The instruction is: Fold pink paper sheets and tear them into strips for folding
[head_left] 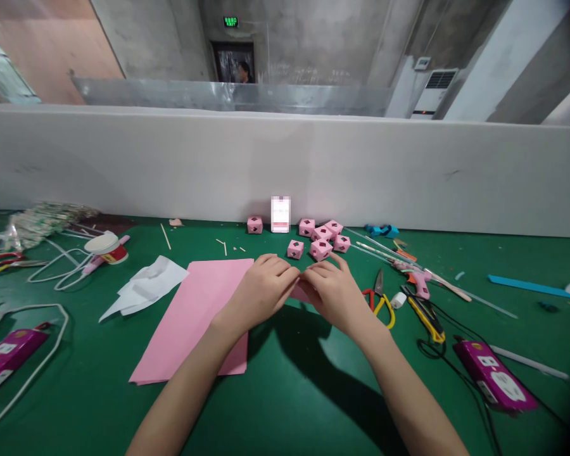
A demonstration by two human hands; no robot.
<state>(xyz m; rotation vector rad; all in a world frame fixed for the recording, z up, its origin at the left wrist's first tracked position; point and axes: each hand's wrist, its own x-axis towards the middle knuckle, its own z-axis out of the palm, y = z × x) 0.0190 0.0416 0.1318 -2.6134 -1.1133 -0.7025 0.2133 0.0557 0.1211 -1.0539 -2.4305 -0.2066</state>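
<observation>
My left hand (pixel 268 285) and my right hand (pixel 330 288) meet at the middle of the table, fingers pinched together. Between them shows a small piece of pink paper (pixel 301 293), mostly covered by the fingers. Under my left forearm lies a stack of pink paper sheets (pixel 204 304). Just beyond my hands sit several pink paper cubes with dark diamond marks, the nearest being a pink cube (pixel 320 249). One more pink cube (pixel 254 225) stands apart to the left, beside a bright white upright card or screen (pixel 280 215), which is blurred.
On the right lie scissors (pixel 380 301), a yellow cutter (pixel 426 316), a pink glue gun (pixel 420 280), glue sticks and a purple box (pixel 494 373). Crumpled white paper (pixel 147 285), a paper cup (pixel 107 247) and cables are at left. A white partition (pixel 171 164) closes the back.
</observation>
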